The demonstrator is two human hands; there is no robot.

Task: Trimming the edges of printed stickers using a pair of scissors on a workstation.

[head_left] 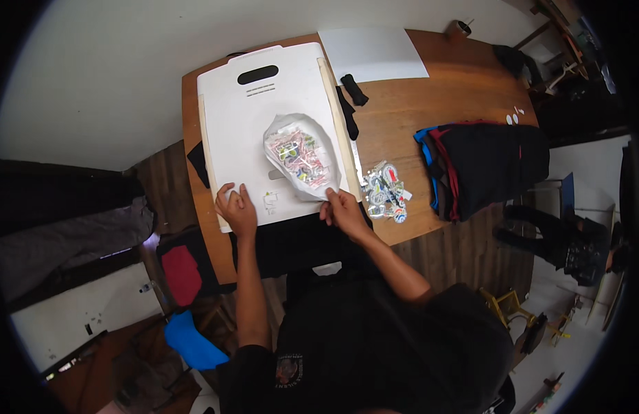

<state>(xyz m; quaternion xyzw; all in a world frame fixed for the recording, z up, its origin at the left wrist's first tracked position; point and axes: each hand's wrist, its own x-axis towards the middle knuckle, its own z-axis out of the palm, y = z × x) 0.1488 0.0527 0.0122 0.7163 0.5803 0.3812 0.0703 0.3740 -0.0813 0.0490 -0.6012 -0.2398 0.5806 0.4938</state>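
Note:
A large white board [250,117] with a dark handle slot lies on a wooden table [437,96]. On the board rests a crumpled sheet of thin white paper [300,155] with a colourful printed patch showing through it. My right hand [343,210] pinches the near corner of this paper at the board's lower right edge. My left hand [236,209] presses flat on the board's lower left corner, fingers together. Black fabric [298,238] hangs out from under the board over the table's front edge.
A pile of small colourful stickers [386,191] lies just right of my right hand. A stack of folded dark, blue and red garments [481,165] sits at the table's right. A blank white sheet [371,54] and black cloth strips [350,96] lie farther back.

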